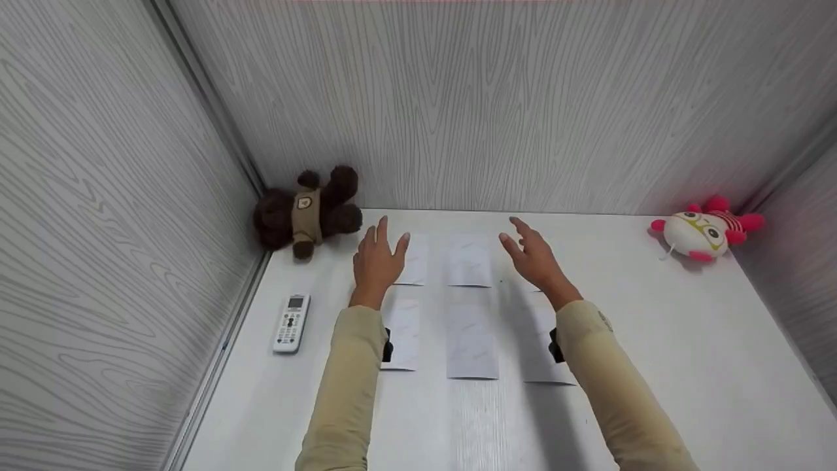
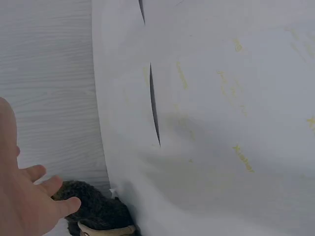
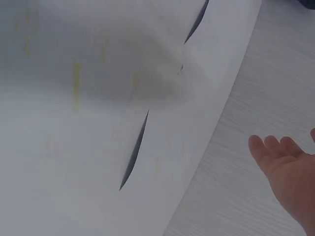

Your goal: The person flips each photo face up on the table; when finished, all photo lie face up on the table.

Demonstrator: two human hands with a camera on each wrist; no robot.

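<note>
My left hand (image 1: 379,261) hovers with fingers spread over the left column of white folded papers, holding nothing. It partly covers the back left paper (image 1: 413,261). On the other side, my right hand (image 1: 536,261) is held up with fingers extended and thumb apart, hiding most of the back right paper. Between the hands lies the back middle paper (image 1: 469,265). Closer to me are the front left paper (image 1: 403,333), front middle paper (image 1: 472,340) and front right paper (image 1: 546,366). Both wrist views show empty palms and the papers' slightly raised edges.
A brown plush bear (image 1: 307,212) in a tan shirt lies at the back left corner, near my left hand. In front of it is a white remote control (image 1: 291,324). A white and pink plush toy (image 1: 703,232) lies at the back right. Grey wood-grain walls (image 1: 458,98) enclose the white table.
</note>
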